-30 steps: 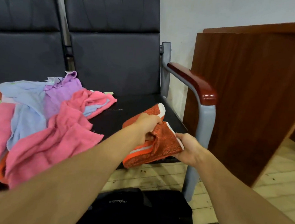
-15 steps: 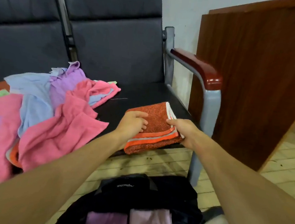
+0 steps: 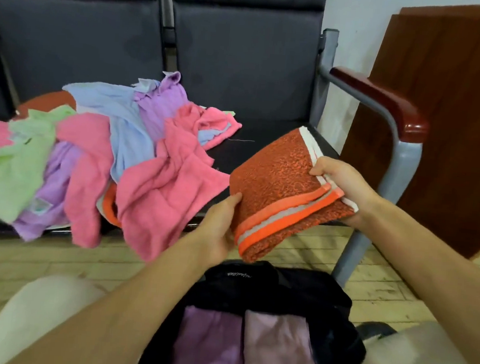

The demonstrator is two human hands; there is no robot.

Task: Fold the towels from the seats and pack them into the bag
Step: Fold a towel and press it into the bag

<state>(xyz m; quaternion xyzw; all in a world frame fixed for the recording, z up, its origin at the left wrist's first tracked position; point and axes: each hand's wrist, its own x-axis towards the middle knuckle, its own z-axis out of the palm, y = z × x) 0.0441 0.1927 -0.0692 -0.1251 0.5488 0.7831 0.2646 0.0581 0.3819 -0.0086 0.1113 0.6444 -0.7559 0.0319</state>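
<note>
A folded orange towel with orange and white stripes is held in the air off the front edge of the black seat. My left hand grips its near left corner and my right hand grips its right edge. Below it on the floor stands an open black bag with a folded purple towel and a folded pale pink towel inside. A loose pile of pink, blue, purple and green towels lies across the seats to the left.
A grey metal armrest with a red-brown wooden top stands right of the seat. A brown wooden panel rises behind it. The floor is pale wood. My knees flank the bag.
The folded orange towel lay flat on the seat under both hands; now both hands have lifted it off the seat and brought it toward me, over the bag.
</note>
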